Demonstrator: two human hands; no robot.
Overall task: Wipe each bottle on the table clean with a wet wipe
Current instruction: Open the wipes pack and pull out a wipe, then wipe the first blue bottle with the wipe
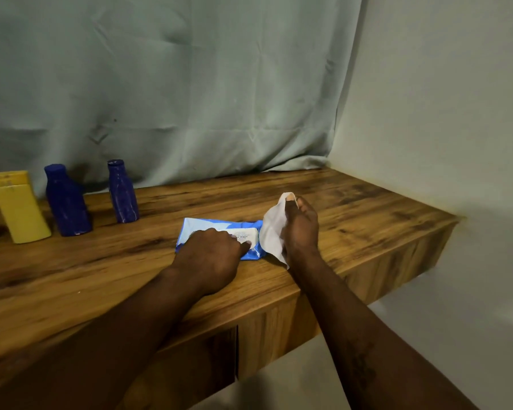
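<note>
A blue pack of wet wipes [196,225] lies flat on the wooden table [338,208]. My left hand [212,251] presses down on the pack's white lid with curled fingers. My right hand [301,226] holds a white wet wipe [271,232] just right of the pack, lifted above the table. At the left stand three bottles: a yellow one [20,208], a wide dark blue one [65,201] and a slimmer dark blue one [122,192], all upright and well clear of both hands.
A grey-green curtain [190,84] hangs behind the table and touches its back edge. A pale wall [442,113] closes the right side. The table's front edge runs diagonally under my forearms, with floor below at the right.
</note>
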